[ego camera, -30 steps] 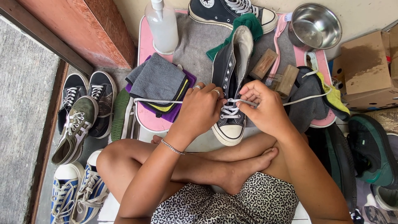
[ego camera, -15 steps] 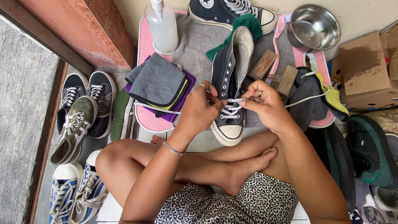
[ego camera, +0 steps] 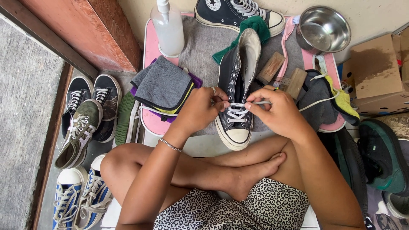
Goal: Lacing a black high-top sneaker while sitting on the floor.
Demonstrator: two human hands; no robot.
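A black high-top sneaker [ego camera: 238,81] with a white toe cap lies on a grey mat over a pink tray [ego camera: 149,47], toe toward me. My left hand [ego camera: 200,108] pinches the white shoelace [ego camera: 240,104] at the shoe's left eyelets. On the right side of the shoe, my right hand [ego camera: 277,110] grips the same lace, whose loose end trails right across a dark cloth [ego camera: 317,100]. I sit cross-legged with my bare foot [ego camera: 255,170] just below the shoe.
Folded grey cloths [ego camera: 164,85], a clear pump bottle [ego camera: 168,27], a second black sneaker [ego camera: 236,10], a steel bowl [ego camera: 324,30], two wooden brushes [ego camera: 283,74] and a cardboard box [ego camera: 377,70] surround the mat. Several sneakers [ego camera: 85,119] lie at left; green shoes [ego camera: 381,157] at right.
Both hands have shifted slightly up the shoe along the eyelets, and the lace between them is now pulled straighter across the tongue.
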